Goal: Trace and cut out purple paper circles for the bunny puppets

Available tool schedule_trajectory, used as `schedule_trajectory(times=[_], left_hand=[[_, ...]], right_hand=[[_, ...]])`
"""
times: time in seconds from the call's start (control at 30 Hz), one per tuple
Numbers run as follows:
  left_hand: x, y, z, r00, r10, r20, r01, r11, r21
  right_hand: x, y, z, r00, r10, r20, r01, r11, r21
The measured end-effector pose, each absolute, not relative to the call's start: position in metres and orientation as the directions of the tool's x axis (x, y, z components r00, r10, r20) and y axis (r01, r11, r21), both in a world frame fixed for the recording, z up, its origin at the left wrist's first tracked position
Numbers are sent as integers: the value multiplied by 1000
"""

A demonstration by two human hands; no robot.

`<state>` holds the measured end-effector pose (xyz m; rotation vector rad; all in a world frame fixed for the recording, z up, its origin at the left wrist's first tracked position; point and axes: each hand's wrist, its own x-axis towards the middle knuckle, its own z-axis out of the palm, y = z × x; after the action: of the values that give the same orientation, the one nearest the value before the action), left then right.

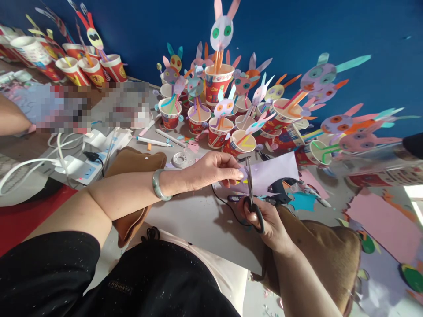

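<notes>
My left hand [220, 171] pinches a small piece of pale purple paper at its fingertips, just left of the scissor blades. My right hand [267, 220] grips black-handled scissors [250, 182], fingers through the loops. Their blades point away from me and stand upright beside the left fingertips. A larger sheet of lilac paper [277, 171] lies behind and right of the blades; whether it joins the pinched piece I cannot tell. Just beyond the hands stand red paper cups [239, 143] with paper rabbit heads on strips, such as a white head with green eyes [222, 33].
A brown cushion [317, 251] lies under my right forearm, another brown pouch [132, 167] under my left. Left are a power strip [89, 167] with white cables, pens [153, 141] and a tape roll [179, 159]. Pink paper [380, 224] lies right. Another person's arm [13, 116] reaches in.
</notes>
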<state>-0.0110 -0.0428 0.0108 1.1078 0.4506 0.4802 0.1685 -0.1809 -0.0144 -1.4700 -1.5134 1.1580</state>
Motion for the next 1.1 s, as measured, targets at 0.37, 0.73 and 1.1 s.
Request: schedule_trajectory(times=[0.37,0.73,1.1], left_hand=[[-12,-42,14,803,589,-86,-140,327,935],[-13,-41,14,800,596,-69,-136,292,947],[-14,-41,14,795,601,-80,-131,299,945]], right_hand=[[169,-181,-13,-90,991,-101,363,-61,-930],[171,-182,-13,-71,988,-134,356,-101,-929],[172,-183,-14,-81,990,-119,363,-82,-928]])
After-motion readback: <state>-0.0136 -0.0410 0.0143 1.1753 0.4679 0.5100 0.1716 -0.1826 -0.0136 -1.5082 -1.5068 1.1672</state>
